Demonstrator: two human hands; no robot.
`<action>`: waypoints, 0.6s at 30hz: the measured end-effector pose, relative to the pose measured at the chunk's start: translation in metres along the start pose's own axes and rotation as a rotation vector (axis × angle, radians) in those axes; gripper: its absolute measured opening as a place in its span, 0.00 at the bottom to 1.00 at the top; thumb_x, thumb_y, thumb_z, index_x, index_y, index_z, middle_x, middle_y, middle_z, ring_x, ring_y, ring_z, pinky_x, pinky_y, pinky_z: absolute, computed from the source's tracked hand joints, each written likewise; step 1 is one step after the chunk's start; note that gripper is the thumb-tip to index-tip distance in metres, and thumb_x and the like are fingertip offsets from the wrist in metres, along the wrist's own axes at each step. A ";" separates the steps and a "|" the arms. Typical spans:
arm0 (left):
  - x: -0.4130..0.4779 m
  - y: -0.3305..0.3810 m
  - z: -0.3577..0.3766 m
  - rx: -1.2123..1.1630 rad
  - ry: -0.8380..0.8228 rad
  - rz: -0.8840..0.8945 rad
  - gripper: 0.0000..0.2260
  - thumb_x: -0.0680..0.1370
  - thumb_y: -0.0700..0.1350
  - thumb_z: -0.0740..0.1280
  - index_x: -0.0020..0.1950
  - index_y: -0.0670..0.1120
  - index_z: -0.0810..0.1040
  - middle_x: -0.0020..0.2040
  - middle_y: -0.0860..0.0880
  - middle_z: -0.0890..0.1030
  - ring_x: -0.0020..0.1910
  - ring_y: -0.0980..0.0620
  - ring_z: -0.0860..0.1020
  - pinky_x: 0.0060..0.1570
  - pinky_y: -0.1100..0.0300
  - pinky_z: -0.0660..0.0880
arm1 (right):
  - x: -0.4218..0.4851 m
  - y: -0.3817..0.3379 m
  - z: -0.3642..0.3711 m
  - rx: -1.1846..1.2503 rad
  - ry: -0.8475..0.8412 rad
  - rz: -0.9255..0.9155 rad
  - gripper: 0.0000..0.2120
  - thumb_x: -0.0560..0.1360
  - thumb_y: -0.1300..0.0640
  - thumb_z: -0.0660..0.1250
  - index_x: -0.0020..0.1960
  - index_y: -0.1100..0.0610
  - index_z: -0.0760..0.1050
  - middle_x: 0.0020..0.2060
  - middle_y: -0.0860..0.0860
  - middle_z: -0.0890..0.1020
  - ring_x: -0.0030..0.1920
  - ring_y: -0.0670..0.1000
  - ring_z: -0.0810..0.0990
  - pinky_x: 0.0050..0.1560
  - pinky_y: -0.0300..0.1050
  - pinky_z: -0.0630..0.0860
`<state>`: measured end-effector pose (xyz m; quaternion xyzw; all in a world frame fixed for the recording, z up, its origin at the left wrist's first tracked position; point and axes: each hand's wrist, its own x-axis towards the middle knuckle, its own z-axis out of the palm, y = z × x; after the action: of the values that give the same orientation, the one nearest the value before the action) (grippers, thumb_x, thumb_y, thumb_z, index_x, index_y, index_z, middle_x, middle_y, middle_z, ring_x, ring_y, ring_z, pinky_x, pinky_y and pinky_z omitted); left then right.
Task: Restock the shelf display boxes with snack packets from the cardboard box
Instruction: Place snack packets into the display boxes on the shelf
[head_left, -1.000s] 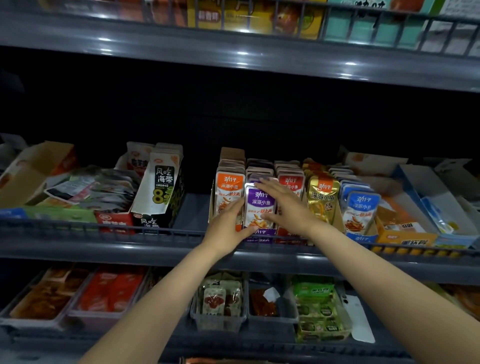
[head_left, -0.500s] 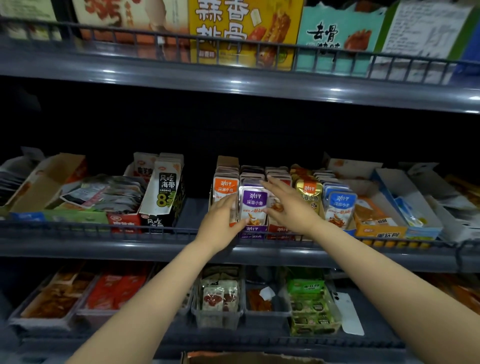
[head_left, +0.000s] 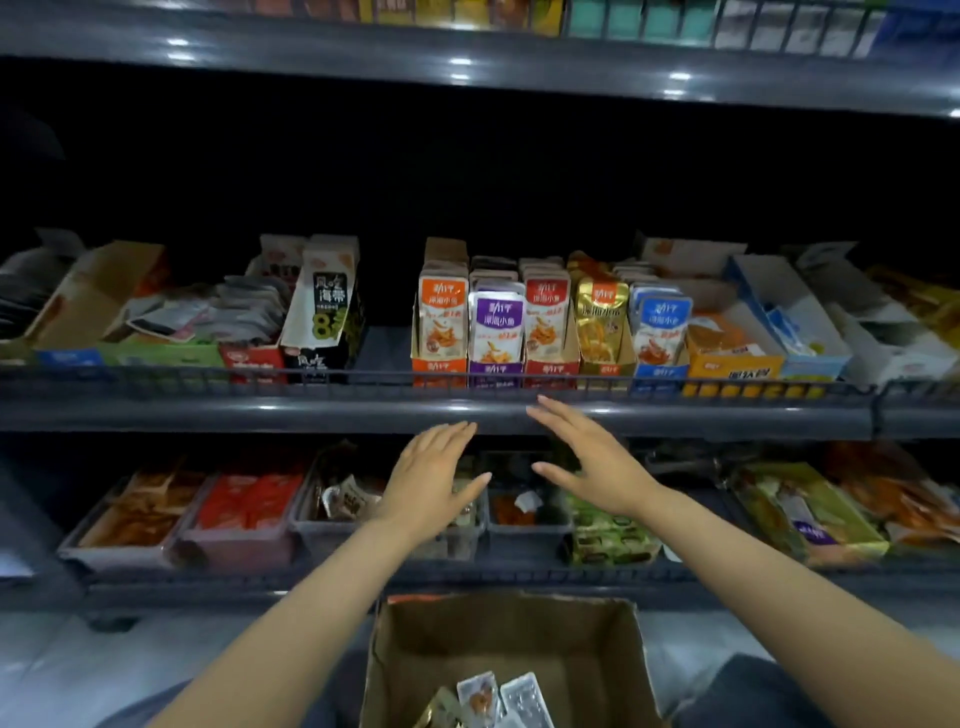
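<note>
The cardboard box (head_left: 519, 649) stands open on the floor (head_left: 62, 665) at the bottom centre, below the shelves and between the person's knees. A few snack packets (head_left: 480, 696) lie loose in its bottom; much of its inside is bare.

Above it, both hands hang in the air in front of the middle shelf (head_left: 311, 410), touching nothing. The left hand (head_left: 431, 483) has its fingers straight and close together, thumb out to the right, and it holds nothing. The right hand (head_left: 592, 462) is likewise flat and holds nothing, its fingers straight and slightly spread, their tips over the shelf's front edge. The two palms face each other, near but apart.

On the middle shelf, just above the hands, five narrow display boxes stand side by side behind a low wire rail: orange (head_left: 439, 366), purple (head_left: 496, 370), red (head_left: 550, 368), gold (head_left: 602, 317) and blue (head_left: 660, 370). Each holds upright packets in a row running back. The purple packets (head_left: 495, 327) stand lower than their neighbours.

Left of these, across a gap, stands a black-and-white carton (head_left: 327, 301), and beyond it a heap of grey packets (head_left: 228, 312). To the right are an orange box (head_left: 732, 358) and a blue-and-white box (head_left: 784, 312).

The lower shelf holds clear tubs, one with red packets (head_left: 249, 501), and a green box (head_left: 608, 535).
</note>
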<state>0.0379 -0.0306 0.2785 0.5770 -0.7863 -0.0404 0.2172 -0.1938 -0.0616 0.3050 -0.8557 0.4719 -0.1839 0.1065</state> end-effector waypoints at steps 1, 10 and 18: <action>-0.009 -0.002 0.010 -0.006 -0.023 -0.012 0.29 0.79 0.60 0.58 0.77 0.50 0.57 0.76 0.51 0.60 0.75 0.53 0.56 0.74 0.57 0.52 | -0.010 0.003 0.012 0.004 -0.022 0.011 0.32 0.76 0.45 0.65 0.76 0.44 0.55 0.76 0.43 0.54 0.75 0.45 0.54 0.74 0.48 0.57; -0.081 -0.029 0.108 -0.032 -0.312 -0.148 0.29 0.79 0.60 0.57 0.76 0.50 0.58 0.75 0.51 0.61 0.74 0.51 0.58 0.72 0.55 0.56 | -0.079 0.047 0.128 0.097 -0.254 0.146 0.34 0.75 0.42 0.65 0.76 0.46 0.55 0.76 0.45 0.56 0.75 0.48 0.56 0.73 0.47 0.59; -0.122 -0.057 0.185 0.018 -0.618 -0.317 0.28 0.79 0.59 0.56 0.76 0.48 0.57 0.76 0.49 0.61 0.74 0.50 0.59 0.73 0.51 0.56 | -0.123 0.082 0.216 0.233 -0.418 0.427 0.35 0.74 0.46 0.68 0.76 0.50 0.57 0.76 0.49 0.57 0.75 0.50 0.58 0.72 0.42 0.57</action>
<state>0.0462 0.0293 0.0577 0.6545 -0.7156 -0.2395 -0.0456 -0.2274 0.0005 0.0530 -0.7385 0.5845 -0.0303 0.3349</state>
